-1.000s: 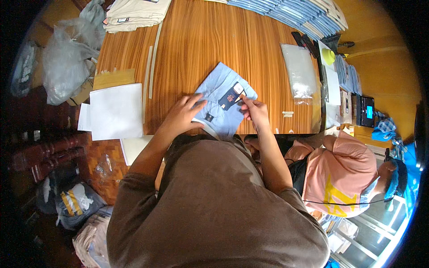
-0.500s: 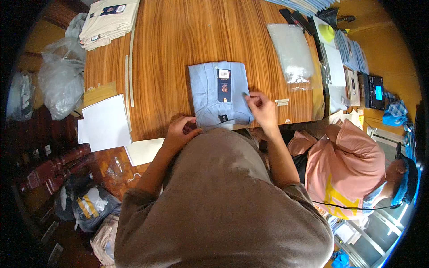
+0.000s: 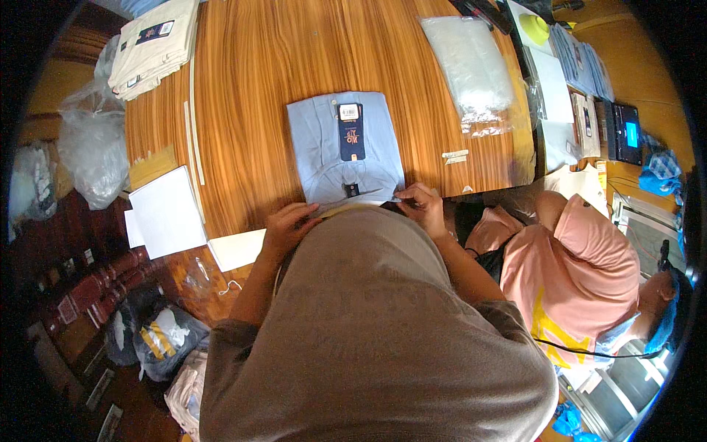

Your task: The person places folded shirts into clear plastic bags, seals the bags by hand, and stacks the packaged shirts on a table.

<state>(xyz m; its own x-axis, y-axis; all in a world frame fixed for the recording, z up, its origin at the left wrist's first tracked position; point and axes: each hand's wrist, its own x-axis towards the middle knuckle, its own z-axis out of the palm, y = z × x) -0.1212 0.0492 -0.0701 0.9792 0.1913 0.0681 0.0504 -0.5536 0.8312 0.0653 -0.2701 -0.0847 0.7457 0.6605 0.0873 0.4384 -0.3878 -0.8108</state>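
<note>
Bright glare on clear plastic (image 3: 479,92)

folded blue shirt (image 3: 324,163) on table (image 3: 250,110) | left grip (image 3: 289,225), right grip (image 3: 426,208): lower corners

blue garment (image 3: 328,151): near edge partly hidden | blue cloth (image 3: 141,6): cut off

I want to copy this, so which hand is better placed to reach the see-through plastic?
Probably the right hand: the clear plastic lies on the right side of the table, beyond that hand. The left hand is at the near left corner of the folded blue shirt, farther away.
</note>
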